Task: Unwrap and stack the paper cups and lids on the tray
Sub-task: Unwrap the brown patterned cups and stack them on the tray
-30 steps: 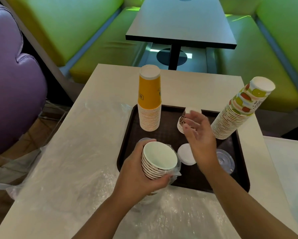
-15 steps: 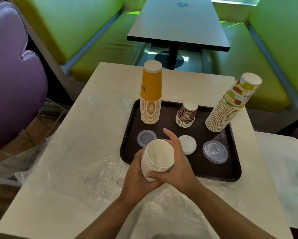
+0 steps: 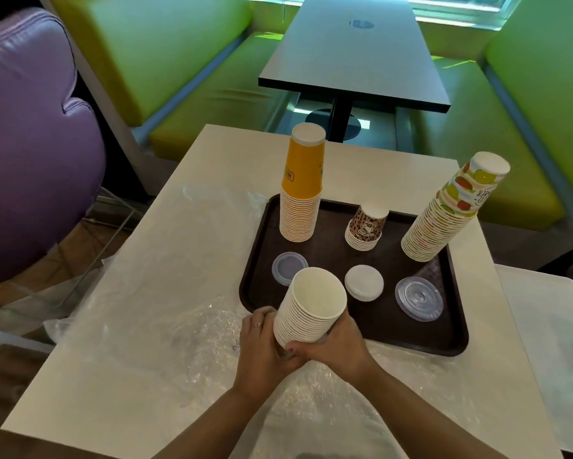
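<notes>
The white cup stack [image 3: 310, 306] is held tilted, mouth facing up and away, over the near left edge of the brown tray [image 3: 457, 339]. Both hands have a grip on its lower end: the left hand [image 3: 261, 346] curls round from the left, the right hand [image 3: 338, 346] from the right. On the tray stand the yellow cup stack [image 3: 303, 190], the small patterned cup stack [image 3: 366, 226] and the leaning fruit-print cup stack [image 3: 450, 210], with a white lid [image 3: 364, 282] and two clear lids between. Crumpled plastic wrap [image 3: 185, 329] covers the tabletop [image 3: 212, 154].
</notes>
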